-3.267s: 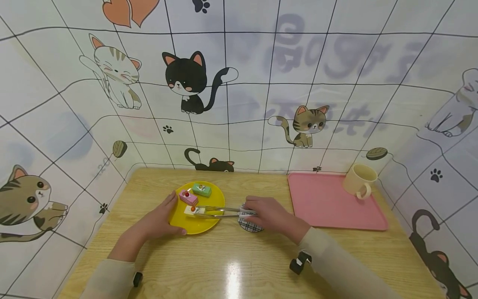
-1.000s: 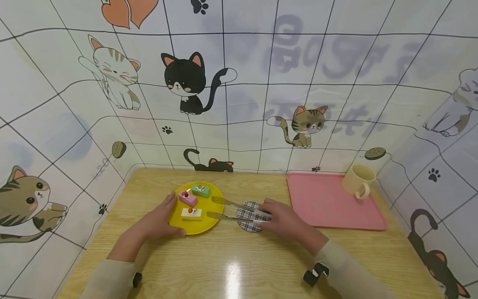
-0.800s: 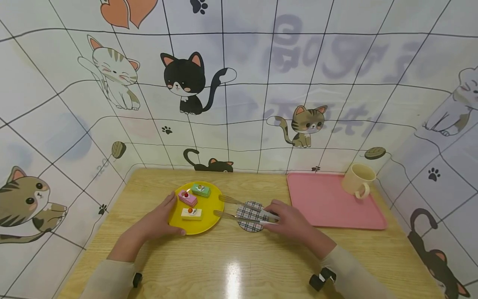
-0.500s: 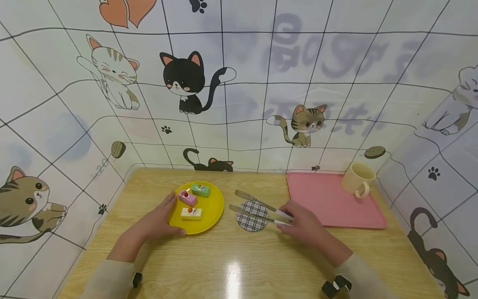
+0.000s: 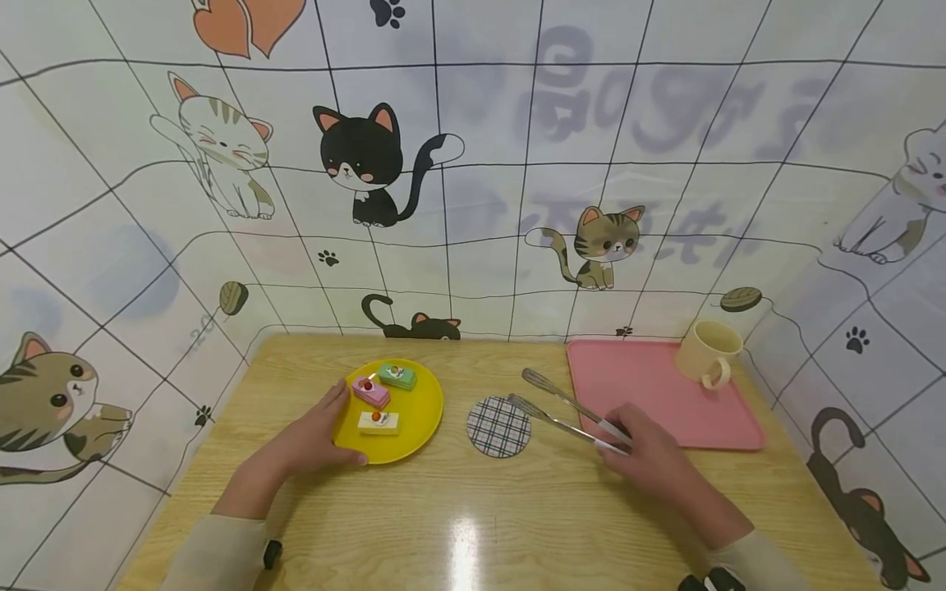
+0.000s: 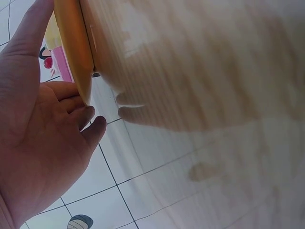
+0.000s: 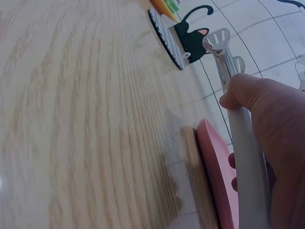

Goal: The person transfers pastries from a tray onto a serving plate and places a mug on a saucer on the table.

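A yellow plate (image 5: pixel 421 414) at the left of the table bears three small toy cakes: a green one (image 5: pixel 399 377), a pink one (image 5: pixel 371 393) and a cream one (image 5: pixel 378 424). My left hand (image 5: pixel 306 439) curves round its left rim, thumb toward the front. The left wrist view shows fingertips right at the rim. In my right hand (image 5: pixel 654 451) I grip metal tongs (image 5: pixel 576 405) by their pale handles, tips apart with nothing between them. They point left, overlapping the pink tray's corner in the head view. A round checked coaster (image 5: pixel 498 427) lies between plate and tongs.
A pink tray (image 5: pixel 628 369) sits at the back right, with a cream mug (image 5: pixel 709 351) on its far right corner. Wall sheets printed with cats (image 5: pixel 362 160) stand behind and on both sides of the wooden table (image 5: pixel 399 517).
The tongs have let go of the cream cake, which stays on the plate. My right hand has drawn them right, past the coaster. My left hand keeps its place at the plate.
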The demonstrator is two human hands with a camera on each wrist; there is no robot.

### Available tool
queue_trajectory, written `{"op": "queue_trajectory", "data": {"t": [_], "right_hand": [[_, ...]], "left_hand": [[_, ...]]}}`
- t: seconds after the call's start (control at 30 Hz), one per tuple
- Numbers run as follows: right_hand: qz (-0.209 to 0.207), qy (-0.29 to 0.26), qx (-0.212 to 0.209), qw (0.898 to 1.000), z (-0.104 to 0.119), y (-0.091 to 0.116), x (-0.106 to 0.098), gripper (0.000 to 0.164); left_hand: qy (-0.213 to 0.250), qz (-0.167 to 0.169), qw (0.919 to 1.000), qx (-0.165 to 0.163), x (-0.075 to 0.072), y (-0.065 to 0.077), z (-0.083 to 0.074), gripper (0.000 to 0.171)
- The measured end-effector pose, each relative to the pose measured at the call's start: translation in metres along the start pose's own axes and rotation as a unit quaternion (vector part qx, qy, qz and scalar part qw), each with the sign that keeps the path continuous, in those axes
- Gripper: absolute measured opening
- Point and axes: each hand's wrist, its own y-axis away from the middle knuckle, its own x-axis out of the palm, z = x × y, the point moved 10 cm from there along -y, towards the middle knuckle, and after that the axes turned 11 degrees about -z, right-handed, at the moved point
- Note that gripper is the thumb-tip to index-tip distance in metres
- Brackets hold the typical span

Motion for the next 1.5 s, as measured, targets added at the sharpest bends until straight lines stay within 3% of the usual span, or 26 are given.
{"op": "queue_trajectory", "data": {"t": [0.2, 0.77, 1.0, 1.5], "right_hand": [[0.001, 0.003, 0.022, 1.0, -0.015, 0.007, -0.015, 0.038], [-0.044, 0.008, -0.011, 0.999, -0.067, 0.033, -0.056, 0.039], [-0.044, 0.025, 0.016, 0.999, -0.09, 0.044, -0.065, 0.042], [-0.037, 0.047, 0.031, 0.998, -0.112, 0.064, -0.082, 0.043]], "left_hand": [[-0.002, -0.002, 1.0, 0.0, 0.001, 0.0, 0.0, 0.139], [0.001, 0.004, 0.9999, -0.01, 0.0, 0.002, -0.003, 0.137], [0.0, 0.003, 0.9999, -0.01, -0.001, 0.004, -0.004, 0.137], [-0.003, 0.002, 1.0, -0.008, 0.001, 0.002, -0.001, 0.138]]}}
